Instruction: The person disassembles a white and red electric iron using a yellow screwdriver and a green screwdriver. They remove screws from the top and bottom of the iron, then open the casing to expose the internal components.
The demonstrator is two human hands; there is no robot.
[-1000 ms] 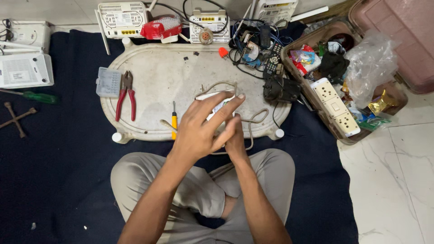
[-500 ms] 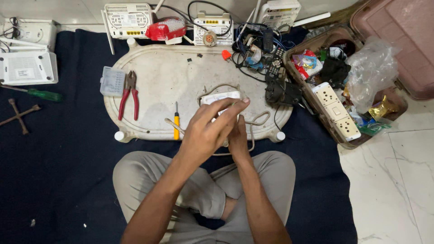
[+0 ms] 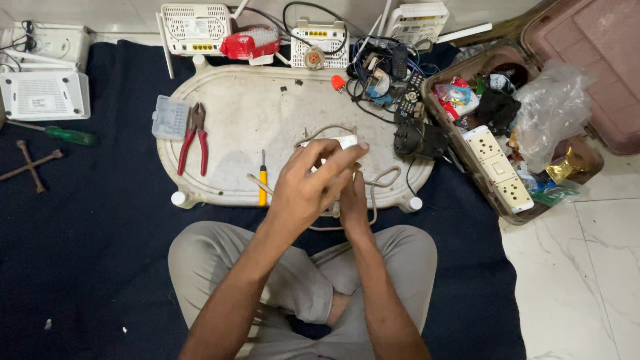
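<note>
white tray: both hands, left hand, right hand, holding white adapter.

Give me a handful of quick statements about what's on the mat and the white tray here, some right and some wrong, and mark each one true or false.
1. The left hand grips a small white device over the white tray. True.
2. The red-handled pliers lie on the dark mat. False: they lie on the tray, beside a small clear parts box.
3. A yellow-handled screwdriver lies on the tray near the left hand. True.
4. The green-handled screwdriver is inside the brown box. False: it lies on the mat at the left, below a white router.
5. The white power strip sits in the brown box at the right. True.
</note>
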